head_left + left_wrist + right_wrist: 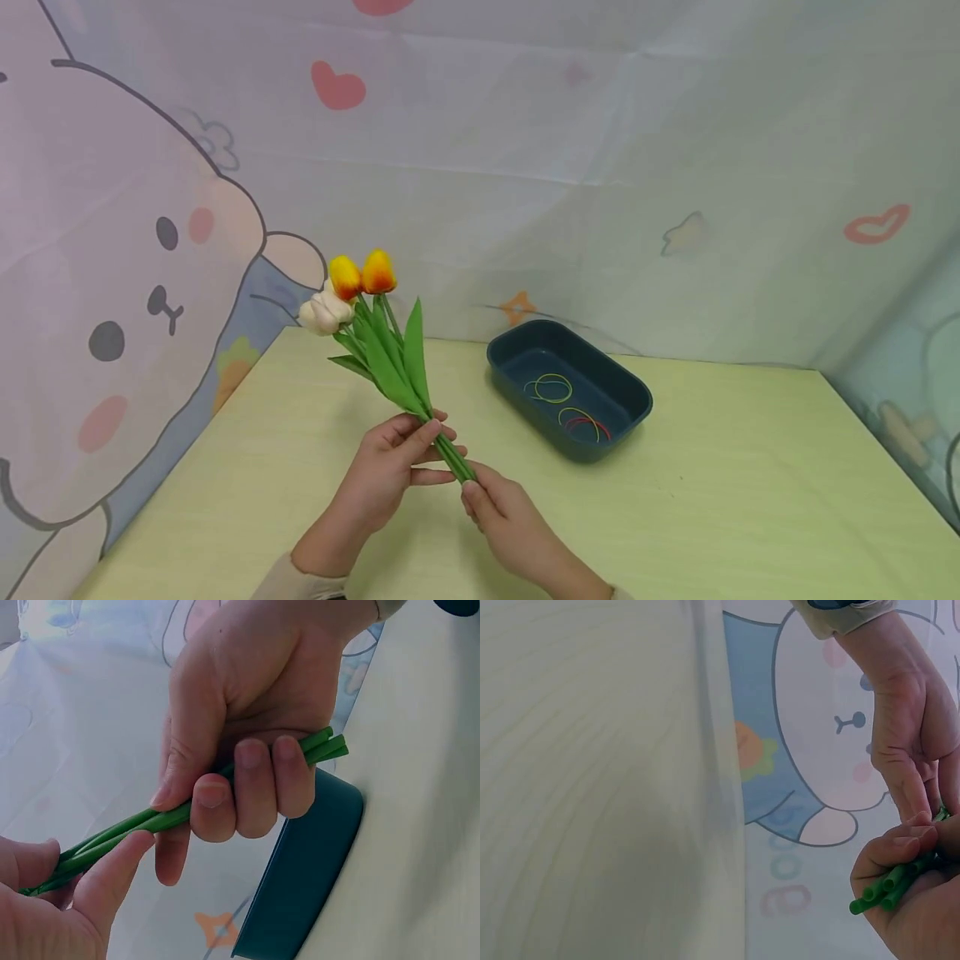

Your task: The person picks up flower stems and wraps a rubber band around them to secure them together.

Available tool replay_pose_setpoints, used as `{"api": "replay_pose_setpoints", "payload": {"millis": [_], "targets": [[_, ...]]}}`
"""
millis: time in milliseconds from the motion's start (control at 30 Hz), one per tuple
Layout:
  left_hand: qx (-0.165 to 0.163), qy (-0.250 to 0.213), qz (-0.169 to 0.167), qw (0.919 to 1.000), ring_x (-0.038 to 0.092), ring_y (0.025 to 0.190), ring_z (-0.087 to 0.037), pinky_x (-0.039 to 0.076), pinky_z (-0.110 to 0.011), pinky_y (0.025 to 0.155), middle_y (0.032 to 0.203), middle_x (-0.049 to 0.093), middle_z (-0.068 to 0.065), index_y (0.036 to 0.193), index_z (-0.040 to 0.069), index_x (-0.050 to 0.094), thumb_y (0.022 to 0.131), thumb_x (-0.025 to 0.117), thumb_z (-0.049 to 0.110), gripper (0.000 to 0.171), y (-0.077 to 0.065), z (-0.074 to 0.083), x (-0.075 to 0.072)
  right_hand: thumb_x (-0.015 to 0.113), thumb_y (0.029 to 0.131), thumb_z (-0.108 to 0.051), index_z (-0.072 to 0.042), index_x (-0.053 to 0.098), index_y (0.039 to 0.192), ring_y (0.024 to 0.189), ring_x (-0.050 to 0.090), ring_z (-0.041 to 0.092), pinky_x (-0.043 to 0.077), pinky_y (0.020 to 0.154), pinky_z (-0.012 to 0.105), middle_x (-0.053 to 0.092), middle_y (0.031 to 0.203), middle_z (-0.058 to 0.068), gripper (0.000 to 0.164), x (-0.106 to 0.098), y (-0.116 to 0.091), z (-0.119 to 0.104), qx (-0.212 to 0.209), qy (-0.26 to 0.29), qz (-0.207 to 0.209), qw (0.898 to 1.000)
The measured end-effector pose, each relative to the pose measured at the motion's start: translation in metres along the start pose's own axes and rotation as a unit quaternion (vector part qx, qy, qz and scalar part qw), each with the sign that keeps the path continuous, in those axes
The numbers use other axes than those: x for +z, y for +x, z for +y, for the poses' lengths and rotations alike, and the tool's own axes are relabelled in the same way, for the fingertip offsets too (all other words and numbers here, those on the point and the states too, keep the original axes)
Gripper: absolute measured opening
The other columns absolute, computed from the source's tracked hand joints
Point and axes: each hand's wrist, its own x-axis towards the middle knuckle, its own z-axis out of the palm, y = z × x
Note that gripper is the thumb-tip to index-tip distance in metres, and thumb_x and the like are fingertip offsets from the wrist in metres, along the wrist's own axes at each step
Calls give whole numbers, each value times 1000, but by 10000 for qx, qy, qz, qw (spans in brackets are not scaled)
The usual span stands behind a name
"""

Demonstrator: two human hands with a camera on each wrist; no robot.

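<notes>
A small bunch of artificial tulips (390, 358) is raised above the table, leaning up to the left. Two blooms are yellow-orange and the white one (326, 312) sits lower left. My left hand (384, 471) pinches the green stems just under the leaves between thumb and fingers. Lower down, my right hand (513, 518) grips the stem ends. In the left wrist view, the right fingers curl round the stems (120, 834), whose cut ends stick out past the little finger. The right wrist view shows several hollow stem ends (891, 886) poking out of the right fist.
Behind and right of the hands, a dark blue bin (517, 354) rests on the pale yellow-green table (735, 483). Thin yellow loops (553, 374) and a red loop (588, 418) lie inside it. A printed cloth backdrop (487, 125) borders the table's back.
</notes>
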Motion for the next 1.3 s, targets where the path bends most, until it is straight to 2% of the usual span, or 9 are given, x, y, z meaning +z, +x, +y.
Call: {"api": "replay_pose_setpoints", "payload": {"millis": [200,400,533,900,1067,1300], "targets": [[-63,-331,261,9991,71,90,-15,61,-35,75,95,66,0,129,-6,42,101,52,14,36,-2,2,5,42,104,-22,-1,56,114,58,37,1,34,52,14,46,74,-1,27,-1,0,-2,39,-10,65,10000],[-96,-482,138,9987,71,90,-16,61,-36,75,96,64,0,121,-2,43,101,51,13,26,-1,2,4,42,105,-22,0,56,115,58,37,1,34,52,14,45,74,-1,28,-1,0,-2,27,5,91,10000],[-95,-456,108,9989,71,90,-15,61,-34,74,95,63,1,124,-5,45,101,51,13,30,-1,2,3,42,104,-21,1,56,113,58,37,1,34,52,14,45,73,-1,27,-1,0,-1,13,19,91,10000],[130,83,442,9989,72,81,-16,61,-35,76,91,68,-3,116,-11,50,100,54,13,30,0,-2,3,42,105,-21,1,56,104,58,37,1,34,52,14,44,72,-1,26,0,2,1,-8,94,11,10000],[160,193,581,9980,71,80,-13,60,-33,79,87,69,-3,112,-12,53,99,53,8,23,2,-3,3,42,105,-19,1,56,104,58,38,1,34,52,14,45,72,-1,24,1,2,1,2,119,23,9999],[128,217,680,9974,70,76,-14,60,-34,78,85,69,-6,110,-11,54,98,55,9,23,3,-4,4,42,105,-19,1,56,101,57,37,0,33,52,13,45,72,-1,24,2,2,2,-28,157,-2,9999]]}}
